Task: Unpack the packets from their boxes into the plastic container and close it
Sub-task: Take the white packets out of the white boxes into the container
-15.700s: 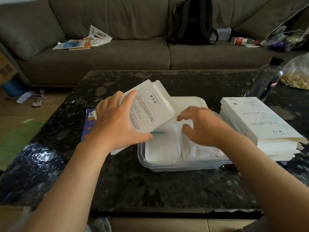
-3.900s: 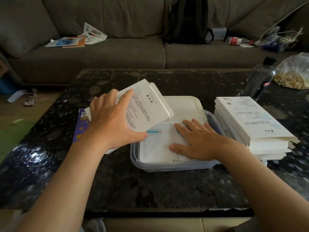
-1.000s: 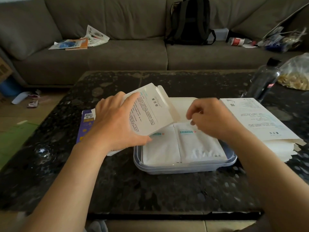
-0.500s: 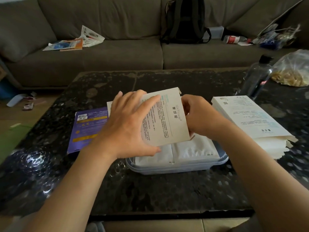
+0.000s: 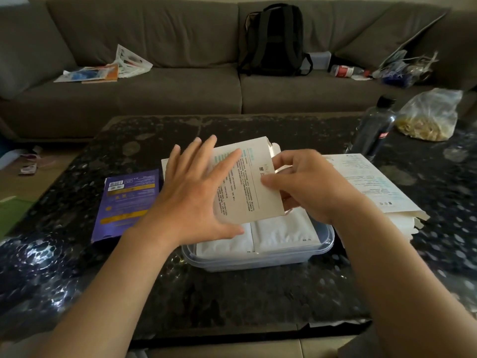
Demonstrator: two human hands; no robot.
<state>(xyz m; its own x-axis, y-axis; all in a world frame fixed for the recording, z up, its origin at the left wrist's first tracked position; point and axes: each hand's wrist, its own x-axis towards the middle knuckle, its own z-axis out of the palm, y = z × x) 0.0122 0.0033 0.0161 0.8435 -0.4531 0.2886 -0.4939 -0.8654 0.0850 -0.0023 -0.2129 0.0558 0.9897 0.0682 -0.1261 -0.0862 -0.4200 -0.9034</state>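
1. Currently we hold the box (image 5: pixel 247 184) tilted just above the plastic container (image 5: pixel 328 244): left hand (image 5: pixel 196 200) props it, fingers splayed straight.
2. Our right hand (image 5: pixel 307 187) pinches the box's open end, thumb on top, fingers curled under.
3. Judgement: we should slide the next packet out low, landing it flat on the packets (image 5: pixel 284 236) inside the container.

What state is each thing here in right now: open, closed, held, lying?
plastic container: lid off.
white box: flap open, held tilted over the container.
left hand: fingers straight, spread on the box.
right hand: pinches the box's open end.
packets: flat, side by side inside it.
stack of boxes: lying flat on the table.
bottle: upright, cap on.
purple packet: flat on table.
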